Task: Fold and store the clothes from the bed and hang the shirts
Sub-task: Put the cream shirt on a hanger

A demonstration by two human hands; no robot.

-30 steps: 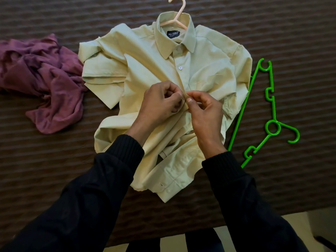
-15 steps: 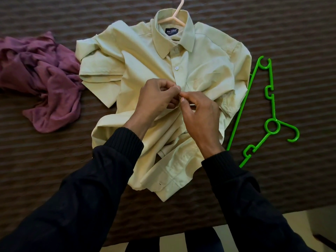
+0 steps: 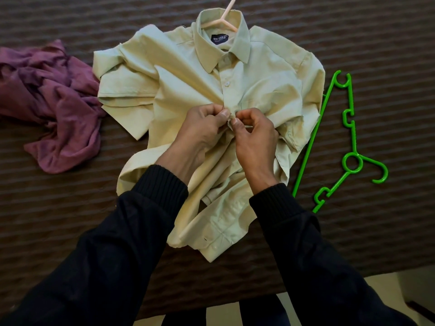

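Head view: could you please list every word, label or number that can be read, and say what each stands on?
"NO FUSS": white letters on the dark neck label inside the collar of the pale green shirt.
A smaller line beneath it on that label: too blurred to read.
No other text shows.

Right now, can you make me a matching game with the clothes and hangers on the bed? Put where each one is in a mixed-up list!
Things:
1. pale green shirt
2. purple garment
3. green hanger
4. pink hanger

Places or states:
A. lying bare to the right of the shirt
B. crumpled at the left
C. tucked inside the collar
D. in the middle, pinched at the front by the left hand and right hand

Pairs: 1-D, 2-B, 3-A, 4-C
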